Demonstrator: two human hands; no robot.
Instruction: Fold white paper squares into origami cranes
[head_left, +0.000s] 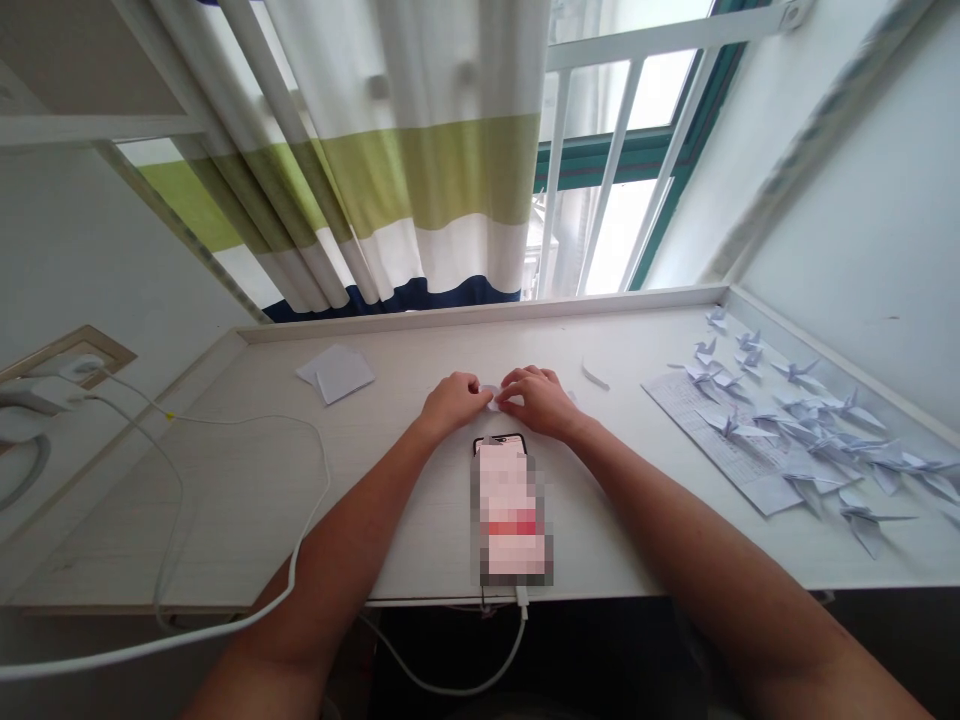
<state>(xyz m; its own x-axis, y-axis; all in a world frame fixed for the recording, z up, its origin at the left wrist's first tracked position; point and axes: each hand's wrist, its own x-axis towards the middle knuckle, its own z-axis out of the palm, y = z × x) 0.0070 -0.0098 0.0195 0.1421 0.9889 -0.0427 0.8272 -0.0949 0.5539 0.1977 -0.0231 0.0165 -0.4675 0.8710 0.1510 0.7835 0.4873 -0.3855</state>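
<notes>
Left hand and right hand meet on hidden paper above the phone; paper birds sit to its right.

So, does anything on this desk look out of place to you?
A curled white paper strip lies on its own on the desk, just past the right hand, apart from the square paper sheets and the folded paper cranes. It looks like a stray scrap.
</notes>
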